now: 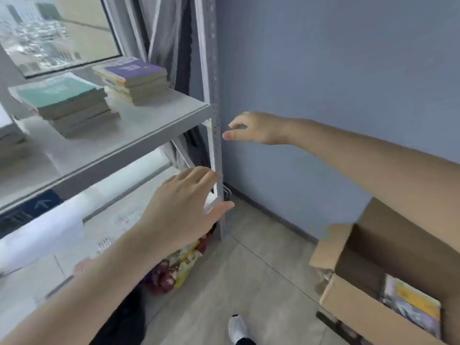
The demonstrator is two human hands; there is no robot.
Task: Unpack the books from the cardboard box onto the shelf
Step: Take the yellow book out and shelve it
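While both arms reach out ahead of me, neither hand has anything in it. My left hand [184, 210] sits at the middle of the frame, back up, fingers straight and slightly spread, thumb out to the right. It is in front of the lower part of the shelf's grey upright post [216, 150], and I cannot tell whether the fingertips touch the post. My right hand [254, 128] is higher, just right of centre, close to the same post and seen against the blue-grey wall [336, 83]. Its thumb points left and its fingers are loosely curled, with a gap between forefinger and thumb, gripping nothing.

The books already out lie flat on the white shelf [129, 135] in the upper left. A teal-topped stack [62, 100] sits toward the left and a purple-topped stack [134, 78] behind it to the right, near the window [57, 33]; the two stand apart. The cardboard box [368, 265] stands open at the lower right, under my right forearm, and a book with a yellow cover [410, 302] shows inside it, blurred. Below the shelf, at the lower middle, a colourful bag [179, 267] lies on the tiled floor [261, 270], and a white shoe [237, 328] shows at the bottom edge.
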